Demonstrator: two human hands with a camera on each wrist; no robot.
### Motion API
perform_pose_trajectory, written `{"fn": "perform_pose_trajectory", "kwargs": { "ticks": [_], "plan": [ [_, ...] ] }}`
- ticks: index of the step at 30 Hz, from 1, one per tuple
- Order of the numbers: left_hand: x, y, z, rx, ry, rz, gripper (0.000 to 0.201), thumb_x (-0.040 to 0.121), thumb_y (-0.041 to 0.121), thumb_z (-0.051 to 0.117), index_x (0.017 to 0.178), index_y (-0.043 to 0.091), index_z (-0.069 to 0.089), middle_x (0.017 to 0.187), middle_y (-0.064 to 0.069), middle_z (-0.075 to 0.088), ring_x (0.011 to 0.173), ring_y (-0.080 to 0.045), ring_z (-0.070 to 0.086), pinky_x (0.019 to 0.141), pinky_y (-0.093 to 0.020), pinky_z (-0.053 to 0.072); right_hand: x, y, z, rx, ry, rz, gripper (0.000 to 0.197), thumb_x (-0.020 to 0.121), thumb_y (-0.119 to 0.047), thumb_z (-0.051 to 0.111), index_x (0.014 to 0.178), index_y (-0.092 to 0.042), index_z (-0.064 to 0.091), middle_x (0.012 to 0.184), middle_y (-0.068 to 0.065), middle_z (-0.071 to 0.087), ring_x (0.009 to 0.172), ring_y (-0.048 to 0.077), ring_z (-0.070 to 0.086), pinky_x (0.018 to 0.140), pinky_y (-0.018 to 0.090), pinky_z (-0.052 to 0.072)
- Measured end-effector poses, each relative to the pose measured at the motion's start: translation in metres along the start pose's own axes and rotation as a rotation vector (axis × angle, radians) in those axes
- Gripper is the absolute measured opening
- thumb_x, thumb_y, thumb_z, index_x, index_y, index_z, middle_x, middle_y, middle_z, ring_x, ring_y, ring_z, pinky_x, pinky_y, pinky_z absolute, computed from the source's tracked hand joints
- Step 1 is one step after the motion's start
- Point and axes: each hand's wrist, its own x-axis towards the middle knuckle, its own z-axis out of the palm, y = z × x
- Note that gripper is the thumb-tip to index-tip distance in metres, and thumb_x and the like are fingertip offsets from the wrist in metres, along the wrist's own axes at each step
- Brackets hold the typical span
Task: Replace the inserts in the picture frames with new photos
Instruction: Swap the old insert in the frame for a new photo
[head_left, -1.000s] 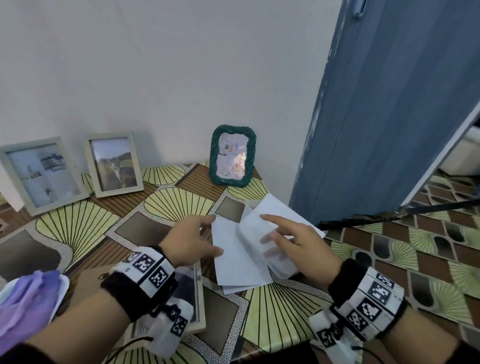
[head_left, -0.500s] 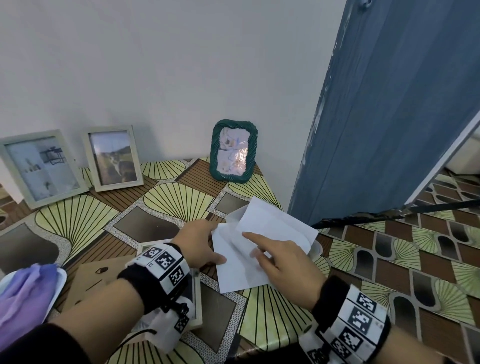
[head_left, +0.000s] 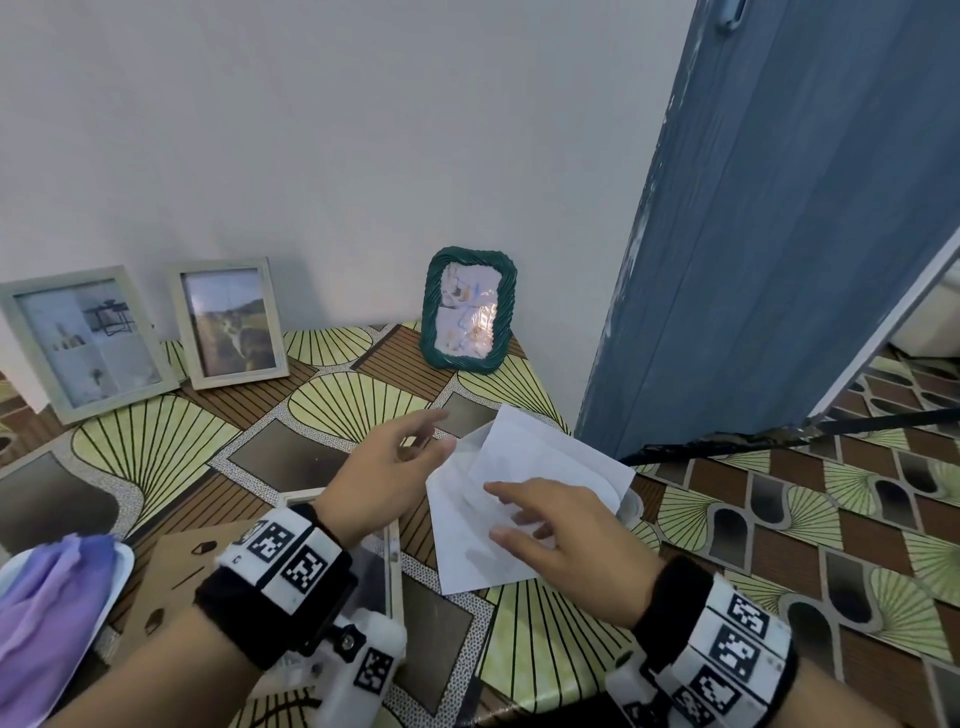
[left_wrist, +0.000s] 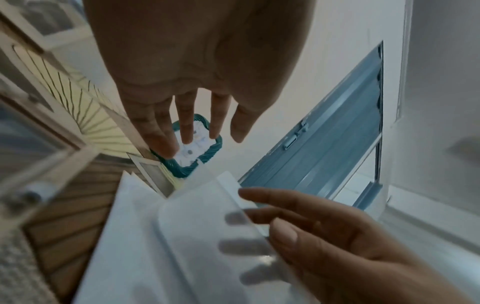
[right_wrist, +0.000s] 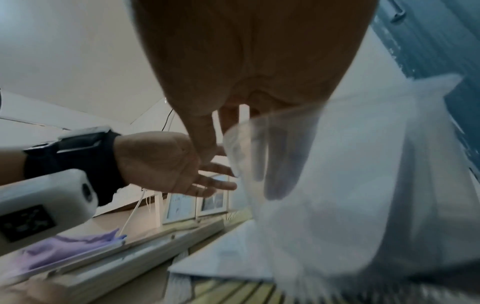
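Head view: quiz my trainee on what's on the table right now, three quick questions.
1. True or false: the green frame lies flat on the table.
2. Which hand grips the lifted sheet? A) left hand B) right hand C) neither
3. Fill in: besides the green one, ___ pale frames stand by the wall.

Key: 1 false, it stands upright; 2 B; 3 two.
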Motion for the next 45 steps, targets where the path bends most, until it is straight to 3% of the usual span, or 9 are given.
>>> {"fn": "perform_pose_trajectory", "kwargs": {
  "ticks": [3,7,10,15,32,36,39,41,45],
  "plan": [
    [-0.003,0.003,0.011,-0.149,0.005,-0.028,0.043,0.096,0.035,0.059,0.138,0.037,0.051,0.135,0.011,0.056,0.124,-0.015,0.054,0.105,-0.041,0.044,0.001,0.000,-0.022,-0.017,0.072,-0.053,0.040,0.095,-0.047,0.053,0.134,-0.035,0.056,0.116,-0.018,0.061,0.104,-0.005,0.056,0.083,0.015,0.050],
    [-0.004,-0.003,0.028,-0.210,0.021,-0.089,0.047,0.096,0.032,0.060,0.139,0.044,0.047,0.143,0.012,0.048,0.134,-0.012,0.041,0.103,-0.040,0.043,0.004,0.016,-0.057,-0.129,0.276,-0.017,0.025,0.090,-0.031,0.066,0.115,-0.031,0.068,0.092,-0.019,0.065,0.082,-0.003,0.062,0.072,0.012,0.049],
    [-0.005,-0.007,0.035,-0.257,0.002,-0.161,0.054,0.095,0.021,0.062,0.142,0.041,0.045,0.137,-0.001,0.055,0.128,-0.021,0.051,0.092,-0.042,0.054,0.006,0.037,-0.072,-0.234,0.326,0.069,0.020,0.085,-0.027,0.073,0.104,-0.025,0.071,0.084,-0.013,0.061,0.074,0.003,0.060,0.072,0.028,0.054],
    [-0.006,-0.012,0.039,-0.323,-0.043,-0.206,0.059,0.094,0.014,0.062,0.145,0.037,0.042,0.113,-0.001,0.072,0.094,-0.019,0.073,0.077,-0.041,0.061,0.003,0.063,-0.068,-0.177,0.301,0.176,0.017,0.078,-0.034,0.081,0.091,-0.030,0.070,0.080,-0.013,0.061,0.074,0.003,0.058,0.071,0.025,0.050],
    [-0.004,-0.007,0.035,-0.265,-0.044,-0.172,0.061,0.093,0.005,0.062,0.148,0.019,0.040,0.110,0.016,0.071,0.097,-0.012,0.071,0.080,-0.036,0.060,0.012,0.047,-0.090,-0.033,0.347,0.242,0.016,0.094,-0.024,0.061,0.079,-0.027,0.058,0.081,-0.012,0.066,0.082,-0.002,0.061,0.062,0.005,0.041],
    [-0.007,0.006,0.028,-0.208,0.003,-0.119,0.057,0.095,0.020,0.063,0.147,0.024,0.041,0.133,0.007,0.061,0.116,-0.010,0.062,0.096,-0.040,0.053,0.021,0.026,-0.110,0.041,0.453,0.203,0.016,0.093,-0.022,0.062,0.077,-0.024,0.060,0.079,-0.010,0.066,0.079,0.000,0.060,0.063,0.007,0.041],
    [-0.015,0.023,0.014,-0.155,0.056,0.025,0.053,0.094,0.036,0.060,0.144,0.039,0.041,0.109,0.034,0.064,0.100,0.017,0.058,0.086,-0.020,0.046,0.029,0.006,-0.119,0.116,0.589,0.132,0.015,0.093,-0.020,0.061,0.078,-0.022,0.060,0.079,-0.009,0.065,0.077,0.000,0.058,0.063,0.004,0.040],
    [-0.023,0.032,0.001,-0.142,0.118,0.088,0.054,0.093,0.044,0.057,0.144,0.045,0.038,0.124,0.038,0.053,0.101,0.027,0.051,0.090,-0.018,0.039,0.035,-0.008,-0.117,0.196,0.690,0.082,0.014,0.093,-0.020,0.061,0.078,-0.021,0.060,0.076,-0.012,0.064,0.072,-0.001,0.055,0.062,0.004,0.040],
    [-0.046,0.033,-0.031,-0.146,0.225,0.128,0.056,0.089,0.050,0.054,0.141,0.055,0.035,0.141,0.026,0.048,0.117,0.005,0.056,0.100,-0.032,0.046,0.040,-0.033,-0.089,0.450,0.744,0.019,0.016,0.093,-0.017,0.062,0.078,-0.023,0.061,0.074,-0.016,0.060,0.071,0.005,0.053,0.064,0.015,0.044]
  ]
}}
